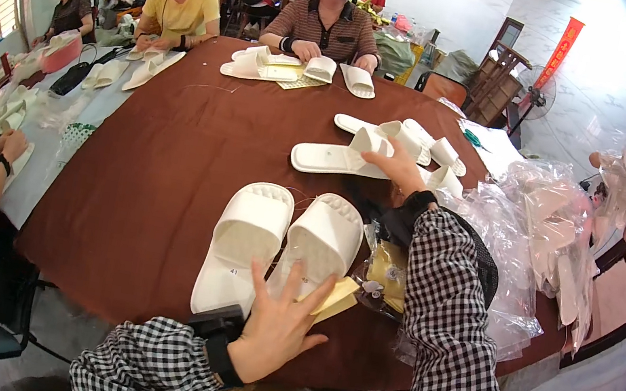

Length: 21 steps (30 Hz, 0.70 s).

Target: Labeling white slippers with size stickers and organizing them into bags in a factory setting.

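Note:
Two white slide slippers lie side by side before me, toes pointing away: the left slipper [242, 246] and the right slipper [326, 234]. My left hand [276, 335] spreads its fingers over their heel ends, covering part of the right one's footbed. Further off, my right hand [400, 164] reaches to a white slipper [328, 159] lying sideways and grips its strap; some of the fingertips are hidden. Several more white slippers [444, 155] are grouped just beyond that hand. A yellow slip of paper [336, 299] lies beside my left fingers.
Clear plastic bags [502, 242] pile up on the right of the brown-covered table [141, 193]. A small bag with yellow contents [386, 277] lies near my right forearm. Across the table a person [327, 26] handles slippers [260, 64]. Other people work at a grey table [48, 162] on the left.

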Each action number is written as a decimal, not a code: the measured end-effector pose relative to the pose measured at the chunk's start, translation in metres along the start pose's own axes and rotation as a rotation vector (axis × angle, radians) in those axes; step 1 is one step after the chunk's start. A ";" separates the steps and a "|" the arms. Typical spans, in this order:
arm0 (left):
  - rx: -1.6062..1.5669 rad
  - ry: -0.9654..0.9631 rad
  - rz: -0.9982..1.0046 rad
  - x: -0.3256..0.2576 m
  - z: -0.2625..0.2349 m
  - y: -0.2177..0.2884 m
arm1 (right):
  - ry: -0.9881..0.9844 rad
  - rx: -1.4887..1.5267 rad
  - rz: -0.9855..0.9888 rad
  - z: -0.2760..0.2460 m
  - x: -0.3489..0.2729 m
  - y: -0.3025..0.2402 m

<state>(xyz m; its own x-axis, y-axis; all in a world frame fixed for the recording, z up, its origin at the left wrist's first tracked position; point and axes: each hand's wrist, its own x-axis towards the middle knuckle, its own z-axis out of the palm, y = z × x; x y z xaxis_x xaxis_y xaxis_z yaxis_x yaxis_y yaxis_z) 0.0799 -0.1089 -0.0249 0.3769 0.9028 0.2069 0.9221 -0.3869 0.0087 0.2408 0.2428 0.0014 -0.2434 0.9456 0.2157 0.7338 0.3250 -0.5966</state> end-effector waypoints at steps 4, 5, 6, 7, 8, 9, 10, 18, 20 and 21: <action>0.018 0.051 -0.118 -0.025 0.001 -0.019 | 0.078 0.297 -0.071 -0.021 -0.005 -0.030; 0.044 0.043 -0.176 -0.032 0.002 -0.029 | 0.085 0.277 -0.070 -0.028 -0.005 -0.041; 0.092 0.037 -0.236 -0.039 0.003 -0.040 | 0.113 0.260 -0.044 -0.034 -0.008 -0.052; 0.122 0.020 -0.271 -0.045 0.004 -0.055 | 0.102 0.342 -0.105 -0.040 -0.016 -0.060; 0.191 -0.019 -0.314 -0.050 0.004 -0.071 | 0.093 0.343 -0.075 -0.046 -0.023 -0.069; 0.146 0.054 -0.369 -0.054 0.005 -0.090 | 0.006 0.470 -0.085 -0.050 -0.028 -0.080; 0.189 0.039 -0.347 -0.059 0.004 -0.111 | -0.070 0.595 -0.084 -0.054 -0.034 -0.090; 0.198 0.106 -0.708 -0.036 0.013 -0.266 | -0.227 0.634 -0.393 -0.071 -0.117 -0.128; 0.255 0.111 -0.787 -0.026 0.015 -0.290 | -0.377 0.627 -0.476 -0.077 -0.138 -0.122; 0.343 0.098 -0.805 -0.023 0.017 -0.294 | -0.433 0.512 -0.474 -0.086 -0.148 -0.115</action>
<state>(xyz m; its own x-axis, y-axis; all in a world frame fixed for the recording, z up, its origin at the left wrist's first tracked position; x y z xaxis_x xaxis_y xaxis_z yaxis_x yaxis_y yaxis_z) -0.1988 -0.0130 -0.0489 -0.3935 0.8512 0.3473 0.8863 0.4516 -0.1027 0.2471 0.0645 0.1050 -0.7548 0.5937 0.2790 0.1363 0.5579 -0.8186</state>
